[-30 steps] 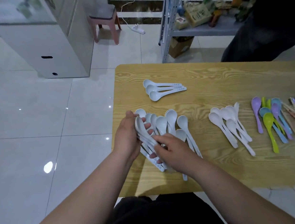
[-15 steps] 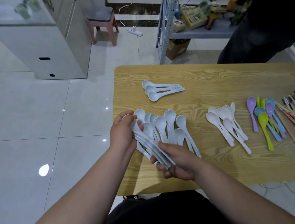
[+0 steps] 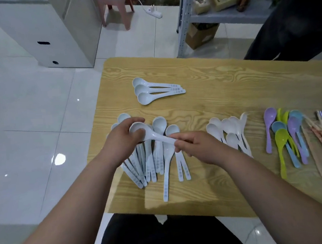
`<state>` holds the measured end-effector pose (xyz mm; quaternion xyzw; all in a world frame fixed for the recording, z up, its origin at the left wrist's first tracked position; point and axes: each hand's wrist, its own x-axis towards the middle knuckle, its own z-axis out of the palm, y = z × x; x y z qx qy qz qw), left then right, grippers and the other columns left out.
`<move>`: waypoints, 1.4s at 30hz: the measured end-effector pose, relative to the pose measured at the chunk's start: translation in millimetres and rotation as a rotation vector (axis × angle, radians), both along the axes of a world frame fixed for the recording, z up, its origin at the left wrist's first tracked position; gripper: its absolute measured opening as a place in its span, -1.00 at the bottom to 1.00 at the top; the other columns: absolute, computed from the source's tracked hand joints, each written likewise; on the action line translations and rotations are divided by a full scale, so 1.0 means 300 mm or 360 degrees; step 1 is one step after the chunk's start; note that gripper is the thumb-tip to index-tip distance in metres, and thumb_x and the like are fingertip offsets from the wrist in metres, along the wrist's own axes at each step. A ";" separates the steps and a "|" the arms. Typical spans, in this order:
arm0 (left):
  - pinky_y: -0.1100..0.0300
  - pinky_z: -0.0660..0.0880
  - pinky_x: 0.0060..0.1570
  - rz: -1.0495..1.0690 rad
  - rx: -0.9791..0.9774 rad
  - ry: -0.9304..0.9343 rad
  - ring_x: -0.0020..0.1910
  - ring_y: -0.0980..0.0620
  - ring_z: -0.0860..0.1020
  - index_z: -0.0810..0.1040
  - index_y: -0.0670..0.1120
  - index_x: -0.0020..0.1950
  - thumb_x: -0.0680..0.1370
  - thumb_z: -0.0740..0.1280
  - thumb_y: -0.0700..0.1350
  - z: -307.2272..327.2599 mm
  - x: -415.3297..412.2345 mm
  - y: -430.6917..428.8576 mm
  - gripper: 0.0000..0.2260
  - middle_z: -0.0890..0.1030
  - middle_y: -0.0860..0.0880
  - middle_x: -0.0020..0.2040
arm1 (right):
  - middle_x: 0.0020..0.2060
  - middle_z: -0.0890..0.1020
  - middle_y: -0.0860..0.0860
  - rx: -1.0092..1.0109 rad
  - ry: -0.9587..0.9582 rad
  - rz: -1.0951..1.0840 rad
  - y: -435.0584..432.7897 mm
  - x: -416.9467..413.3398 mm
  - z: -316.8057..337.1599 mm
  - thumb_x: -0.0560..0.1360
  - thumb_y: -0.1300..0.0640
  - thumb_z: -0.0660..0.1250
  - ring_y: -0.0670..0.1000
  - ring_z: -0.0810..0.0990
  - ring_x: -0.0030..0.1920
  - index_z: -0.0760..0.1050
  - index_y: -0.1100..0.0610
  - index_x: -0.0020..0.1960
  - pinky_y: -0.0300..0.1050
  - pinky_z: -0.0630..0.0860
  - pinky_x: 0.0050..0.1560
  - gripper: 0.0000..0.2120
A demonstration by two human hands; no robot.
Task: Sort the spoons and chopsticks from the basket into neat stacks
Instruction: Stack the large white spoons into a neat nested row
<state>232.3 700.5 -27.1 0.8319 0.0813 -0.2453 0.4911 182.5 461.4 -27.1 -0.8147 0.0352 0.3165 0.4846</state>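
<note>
bundle (image 3: pixel 150 166) now lies half hidden below; left hand (image 3: pixel 121 142) grips the bowl of one spoon (image 3: pixel 156 137), right hand (image 3: pixel 199 148) pinches its handle.

Both bare forearms stretched across the near edge of the table (image 3: pixel 230 89), converging toward its left end. The left hand (image 3: pixel 122 142) curled its fingers round the bowl of 1 white spoon (image 3: pixel 154 136). The right hand (image 3: pixel 198 147), knuckles up, pinched that spoon's handle between thumb and fingertips.
</note>
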 end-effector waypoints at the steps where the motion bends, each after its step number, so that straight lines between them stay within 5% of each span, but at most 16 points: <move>1: -0.08 0.61 0.05 -0.0054 0.0129 -0.0052 -0.04 -0.02 0.67 0.57 0.22 0.21 0.51 0.34 -0.01 0.001 0.005 -0.016 -0.71 0.67 0.07 0.04 | -0.08 0.68 -0.18 -0.0014 -0.0039 0.0011 -0.021 0.022 -0.005 0.63 -0.01 0.28 -0.32 0.56 -0.16 0.52 -0.29 0.23 -0.31 0.45 -0.07 -0.77; 3: -0.02 0.57 -0.02 -0.0128 0.0279 -0.0146 -0.06 -0.05 0.65 0.54 0.18 0.26 0.55 0.33 -0.02 -0.006 0.025 -0.041 -0.72 0.66 0.03 0.01 | -0.08 0.65 -0.19 -0.0080 -0.0125 -0.0013 -0.054 0.068 -0.023 0.58 -0.02 0.35 -0.31 0.57 -0.08 0.52 -0.29 0.09 -0.32 0.44 -0.09 -0.83; 7: 0.26 0.48 -0.18 -0.0170 0.0352 -0.0244 -0.11 0.06 0.60 0.51 0.09 0.26 0.58 0.31 -0.05 -0.047 0.094 -0.067 -0.75 0.63 0.08 -0.02 | -0.19 0.64 -0.19 -0.0219 -0.0293 0.0026 -0.087 0.174 -0.076 0.49 0.02 0.42 -0.24 0.54 -0.28 0.59 -0.16 0.00 -0.38 0.38 -0.28 -0.88; 12: 0.15 0.45 -0.12 -0.0284 0.0327 -0.0443 -0.06 0.07 0.56 0.53 0.04 0.16 0.58 0.29 -0.07 -0.139 0.232 -0.068 -0.84 0.62 0.06 -0.02 | -0.19 0.62 -0.19 -0.0419 -0.0462 0.0165 -0.106 0.326 -0.133 0.41 -0.01 0.42 -0.17 0.57 -0.21 0.57 -0.15 -0.01 -0.16 0.48 -0.22 -0.84; 16: 0.34 0.39 -0.20 -0.0391 0.0260 -0.0594 -0.12 0.09 0.52 0.51 -0.05 0.11 0.58 0.29 -0.15 -0.231 0.348 -0.075 -0.88 0.60 0.03 -0.04 | -0.18 0.60 -0.16 -0.0550 -0.0603 0.0187 -0.105 0.424 -0.196 0.40 0.02 0.40 -0.12 0.54 -0.16 0.56 -0.12 -0.02 -0.10 0.49 -0.15 -0.83; 22: 0.06 0.42 -0.01 -0.0686 0.0470 -0.0949 -0.01 -0.15 0.47 0.48 -0.24 0.12 0.53 0.34 -0.25 -0.388 0.452 -0.071 -0.81 0.48 -0.19 0.04 | -0.09 0.56 -0.15 -0.0714 -0.0781 0.0103 -0.095 0.498 -0.335 0.38 0.05 0.41 -0.08 0.52 -0.07 0.56 -0.07 0.03 -0.10 0.45 -0.12 -0.77; 28: -0.12 0.42 -0.15 -0.0973 0.0788 -0.1416 -0.18 -0.21 0.44 0.50 -0.29 -0.04 0.42 0.36 -0.27 -0.459 0.512 -0.064 -0.84 0.48 -0.23 -0.12 | 0.01 0.58 0.04 -0.0732 -0.1089 -0.0041 -0.081 0.517 -0.452 0.32 0.12 0.44 0.10 0.57 0.03 0.65 0.11 0.05 -0.11 0.46 0.09 -0.71; 32: -0.23 0.40 0.20 -0.0994 0.0859 -0.1368 0.16 -0.36 0.45 0.52 -0.23 0.00 0.45 0.30 -0.14 -0.465 0.526 -0.048 -0.79 0.49 -0.32 0.15 | 0.31 0.50 0.11 -0.0771 -0.1211 0.0031 -0.074 0.535 -0.483 0.34 0.02 0.35 0.21 0.39 0.41 0.64 0.10 0.00 0.14 0.33 0.41 -0.72; 35: -0.29 0.15 0.47 -0.1093 0.0751 -0.1325 0.47 -0.48 0.20 0.51 -0.25 0.01 0.49 0.29 -0.10 -0.486 0.576 -0.030 -0.78 0.33 -0.41 0.41 | 0.51 0.33 0.07 -0.0646 -0.1071 0.0112 -0.081 0.553 -0.507 0.40 0.02 0.34 0.16 0.10 0.60 0.54 0.04 0.07 0.14 0.17 0.51 -0.75; 39: -0.33 0.10 0.48 -0.1102 0.0557 -0.1230 0.51 -0.50 0.09 0.48 -0.32 0.04 0.51 0.25 -0.08 -0.517 0.638 -0.016 -0.70 0.21 -0.48 0.46 | 0.45 0.41 0.16 -0.0640 -0.1188 0.0136 -0.068 0.593 -0.545 0.39 0.04 0.29 0.25 0.33 0.49 0.54 0.11 0.12 0.25 0.32 0.43 -0.68; 42: -0.19 0.17 0.46 -0.1017 0.0528 -0.1229 0.48 -0.40 0.19 0.46 -0.30 0.14 0.48 0.29 0.01 -0.514 0.671 -0.003 -0.60 0.22 -0.42 0.48 | 0.34 0.50 0.19 -0.0697 -0.1351 0.0071 -0.047 0.607 -0.560 0.38 0.12 0.32 0.26 0.48 0.32 0.58 0.17 0.10 0.18 0.40 0.34 -0.68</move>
